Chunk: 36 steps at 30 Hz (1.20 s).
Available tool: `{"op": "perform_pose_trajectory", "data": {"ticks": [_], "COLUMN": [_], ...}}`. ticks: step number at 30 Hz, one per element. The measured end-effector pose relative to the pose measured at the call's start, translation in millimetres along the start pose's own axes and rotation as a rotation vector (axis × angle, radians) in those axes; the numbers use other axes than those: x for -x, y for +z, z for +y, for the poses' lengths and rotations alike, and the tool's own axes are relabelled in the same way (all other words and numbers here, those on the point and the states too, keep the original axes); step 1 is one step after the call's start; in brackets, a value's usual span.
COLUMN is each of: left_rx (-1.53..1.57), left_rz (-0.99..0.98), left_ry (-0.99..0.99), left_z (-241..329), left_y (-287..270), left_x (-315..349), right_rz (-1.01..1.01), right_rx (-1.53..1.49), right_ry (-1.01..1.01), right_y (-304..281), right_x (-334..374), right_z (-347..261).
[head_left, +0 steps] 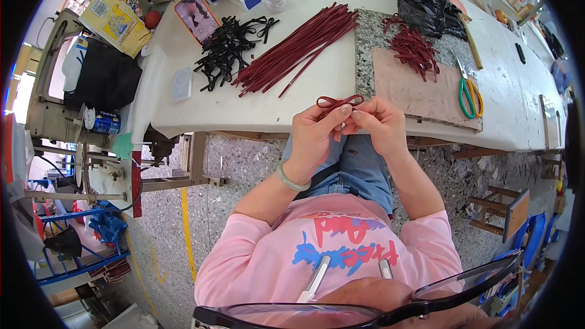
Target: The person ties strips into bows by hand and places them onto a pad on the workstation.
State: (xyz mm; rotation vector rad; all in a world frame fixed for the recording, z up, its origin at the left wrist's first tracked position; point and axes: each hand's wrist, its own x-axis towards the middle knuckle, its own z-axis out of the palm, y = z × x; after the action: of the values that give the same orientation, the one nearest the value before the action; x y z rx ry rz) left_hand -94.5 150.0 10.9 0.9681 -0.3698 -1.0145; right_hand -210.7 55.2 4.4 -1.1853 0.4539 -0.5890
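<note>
Between my two hands, just above the table's front edge, is a dark red ribbon bow (340,101) with its loops standing up. My left hand (318,127) pinches it from the left with thumb and fingers closed, and a pale green bangle circles that wrist. From the other side my right hand (379,123) grips the bow's middle, fingertips meeting the left ones. The knot is partly hidden by the fingertips. Beyond my hands a bundle of long dark red ribbon strips (298,49) lies slantwise on the white table (225,106).
Left of the strips sit a pile of black bows (228,49) and a phone (196,17). At right, a stone slab (368,36) bears dark red bows (414,52), a black plastic bag (426,9) and green-and-yellow-handled scissors (468,91). A sewing machine (46,85) stands far left.
</note>
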Motion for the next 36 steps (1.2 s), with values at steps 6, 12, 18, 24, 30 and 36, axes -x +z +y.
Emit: {"op": "perform_pose_trajectory", "data": {"ticks": [6,12,18,24,30,36], "left_rx": [-0.041,-0.196,-0.048,-0.094,-1.139,-1.717], "left_rz": [-0.041,-0.146,-0.096,-0.113,0.100,0.071], "left_ry": [-0.030,-0.078,-0.157,-0.129,0.504,0.413], "left_z": [3.5,6.0,11.2,11.0,15.4,10.5], "left_y": [-4.8,-10.6,-29.1,-38.4,-58.6,-42.7], "left_x": [-6.0,-7.7,-14.0,-31.1,-109.1,-150.9], "right_rz": [0.021,0.001,0.030,0.085,0.780,0.468], "right_rx": [0.035,0.121,0.065,0.197,0.986,0.981], "right_ry": [0.093,0.095,0.113,-0.002,-0.396,-0.400], "right_y": [-1.7,-21.1,-18.1,-40.0,-104.1,-86.2], "right_x": [-2.3,-8.5,-9.5,-19.5,-47.0,-57.6], "right_z": [-17.0,-19.0,-17.5,-28.4,-73.6,-36.6]}}
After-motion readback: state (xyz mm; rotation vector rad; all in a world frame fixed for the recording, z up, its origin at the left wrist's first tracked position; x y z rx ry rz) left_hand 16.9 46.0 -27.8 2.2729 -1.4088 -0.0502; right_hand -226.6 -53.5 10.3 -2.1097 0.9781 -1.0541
